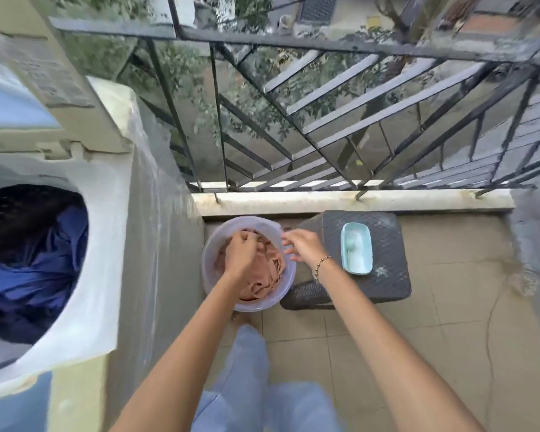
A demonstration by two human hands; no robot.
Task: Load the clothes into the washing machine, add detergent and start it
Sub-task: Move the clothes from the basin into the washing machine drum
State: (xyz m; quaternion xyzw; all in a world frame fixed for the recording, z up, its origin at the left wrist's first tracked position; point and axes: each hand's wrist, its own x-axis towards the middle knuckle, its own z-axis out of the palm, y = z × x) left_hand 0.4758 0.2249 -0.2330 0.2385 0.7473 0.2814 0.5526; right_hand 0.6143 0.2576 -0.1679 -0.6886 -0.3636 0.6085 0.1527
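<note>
Clothes (262,282) in tub (253,308) — left hand (239,249) reaches down, gripping them; right hand (303,244) hovers, fingers loose.

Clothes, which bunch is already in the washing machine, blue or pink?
The blue clothes: they lie inside the washing machine. The pink clothes sit in the round tub on the floor, where the left hand grips them.

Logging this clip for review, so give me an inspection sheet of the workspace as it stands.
Surface: tiled floor.
Job's things: washing machine open, blue clothes inside; pink cloth in bucket; teal tub of white powder on wicker stool.
Clutter: nothing seen.
Hands: left hand grips the pink cloth; right hand, fingers relaxed, at the bucket rim.
Cables: nothing seen.
Surroundings: metal railing, trees beyond.
</note>
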